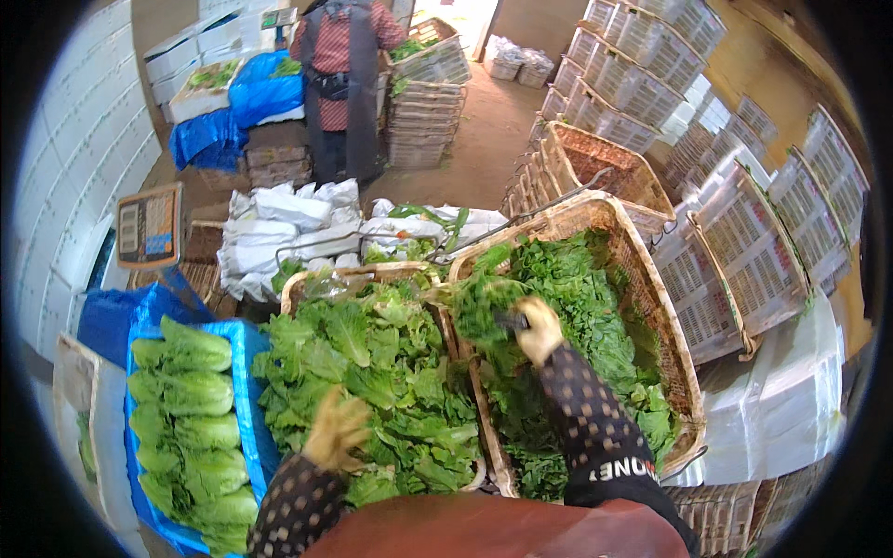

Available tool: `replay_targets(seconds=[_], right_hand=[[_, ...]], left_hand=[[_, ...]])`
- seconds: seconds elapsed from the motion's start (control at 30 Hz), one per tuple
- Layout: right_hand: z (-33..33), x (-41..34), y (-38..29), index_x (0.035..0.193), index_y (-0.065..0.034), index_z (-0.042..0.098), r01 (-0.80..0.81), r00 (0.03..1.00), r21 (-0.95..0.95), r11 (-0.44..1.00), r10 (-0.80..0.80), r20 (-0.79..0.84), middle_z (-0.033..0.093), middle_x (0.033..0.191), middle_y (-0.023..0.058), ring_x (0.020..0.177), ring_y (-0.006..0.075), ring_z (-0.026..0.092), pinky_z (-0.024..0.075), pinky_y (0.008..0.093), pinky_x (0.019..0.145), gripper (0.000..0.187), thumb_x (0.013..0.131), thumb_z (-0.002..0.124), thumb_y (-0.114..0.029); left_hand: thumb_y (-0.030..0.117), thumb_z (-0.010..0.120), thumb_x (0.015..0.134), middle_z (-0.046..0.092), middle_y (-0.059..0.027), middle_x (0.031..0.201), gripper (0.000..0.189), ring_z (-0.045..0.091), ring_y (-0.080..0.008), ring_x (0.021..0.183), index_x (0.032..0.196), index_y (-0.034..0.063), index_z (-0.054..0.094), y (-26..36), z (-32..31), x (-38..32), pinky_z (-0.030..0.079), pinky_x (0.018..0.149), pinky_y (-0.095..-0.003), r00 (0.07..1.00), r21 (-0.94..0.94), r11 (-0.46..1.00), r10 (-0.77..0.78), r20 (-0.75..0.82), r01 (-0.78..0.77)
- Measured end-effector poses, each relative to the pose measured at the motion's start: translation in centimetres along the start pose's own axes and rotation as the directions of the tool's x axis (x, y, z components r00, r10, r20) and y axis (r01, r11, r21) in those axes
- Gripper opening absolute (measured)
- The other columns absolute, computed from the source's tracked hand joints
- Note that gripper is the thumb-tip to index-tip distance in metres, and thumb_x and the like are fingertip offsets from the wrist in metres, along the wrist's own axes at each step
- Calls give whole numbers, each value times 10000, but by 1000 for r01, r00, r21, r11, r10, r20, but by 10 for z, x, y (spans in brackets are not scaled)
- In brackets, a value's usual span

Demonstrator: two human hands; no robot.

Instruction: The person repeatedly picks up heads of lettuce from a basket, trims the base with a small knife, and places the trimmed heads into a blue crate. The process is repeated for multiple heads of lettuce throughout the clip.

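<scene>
Two plastic crates of greens lie before me. My left hand (pixel 338 429), in a pale yellow glove, is spread over the loose lettuce leaves (pixel 391 349) in the left crate, with nothing visibly held. Over the right crate (pixel 666 314), my gloved right hand (pixel 537 331) is closed around the dark handle of a tool (pixel 513 321); its blade is not visible. A blurred leafy green head (pixel 481 300) is at that hand's left side; whether the hand also holds it is unclear. Darker leafy greens (pixel 572 286) fill the right crate.
At left, a blue-lined box (pixel 248 411) holds rows of trimmed lettuce heads (pixel 199 394). A digital scale (pixel 148 227) stands behind it. White wrapped bundles (pixel 293 216) lie beyond the crates. Stacked crates (pixel 628 70) rise at right. Another person (pixel 338 77) stands at the back beside more crates.
</scene>
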State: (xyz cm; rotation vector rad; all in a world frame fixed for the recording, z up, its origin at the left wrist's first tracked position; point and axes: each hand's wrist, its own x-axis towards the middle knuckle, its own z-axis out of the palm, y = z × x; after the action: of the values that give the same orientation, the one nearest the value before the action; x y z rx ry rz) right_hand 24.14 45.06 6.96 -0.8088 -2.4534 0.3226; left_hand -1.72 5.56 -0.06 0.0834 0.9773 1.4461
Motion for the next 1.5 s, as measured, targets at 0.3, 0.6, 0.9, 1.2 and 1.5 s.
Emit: replay_targets(seconds=[0.3, 0.6, 0.9, 1.2, 1.5], right_hand=[[-96, -135, -167, 1374, -77, 635, -580, 590, 468, 666, -53, 806, 640, 1418, 134, 1287, 293, 624, 489, 401, 1107, 454, 928, 718, -62], [-74, -148, -224, 984, -113, 674, 203, 784, -89, 975, -107, 611, 677, 908, 147, 853, 358, 705, 577, 476, 774, 140, 853, 668, -163], [-45, -89, -224, 934, -45, 766, -90, 555, -265, 960, 269, 787, 728, 859, 224, 818, 324, 744, 585, 432, 756, 165, 913, 702, -196], [-43, -131, -265, 1486, 19, 487, -700, 585, 577, 420, -126, 801, 581, 1428, 227, 1283, 280, 580, 450, 384, 1103, 691, 890, 794, -148], [21, -147, -209, 1312, -9, 655, -731, 567, 616, 293, -242, 787, 678, 1310, 52, 981, 101, 599, 480, 256, 857, 348, 977, 715, -80]], left_hand=[[438, 869, 811, 617, -145, 1417, 896, 640, -318, 1225, 1517, 59, 467, -3, 65, 72, 522, 1065, -501, 803, -217, 975, 95, 589, 44], [276, 961, 634, 582, -123, 1432, 936, 536, -235, 1325, 1428, 11, 542, -34, 49, -96, 418, 1133, -416, 857, 661, 547, 303, 417, -515], [325, 946, 555, 640, -112, 1303, 964, 610, -242, 1207, 1379, 18, 553, 0, 57, -147, 455, 1085, -386, 780, 633, 477, 500, 375, -610], [654, 565, 984, 547, -222, 1477, 829, 535, -319, 1363, 1519, 29, 463, -3, 56, -143, 441, 1120, -431, 952, 818, 513, 278, 131, -262], [382, 637, 1013, 780, -79, 1064, 310, 764, -206, 911, 1193, 171, 776, 68, 38, -98, 601, 819, -337, 758, 917, 55, 582, 293, -396]])
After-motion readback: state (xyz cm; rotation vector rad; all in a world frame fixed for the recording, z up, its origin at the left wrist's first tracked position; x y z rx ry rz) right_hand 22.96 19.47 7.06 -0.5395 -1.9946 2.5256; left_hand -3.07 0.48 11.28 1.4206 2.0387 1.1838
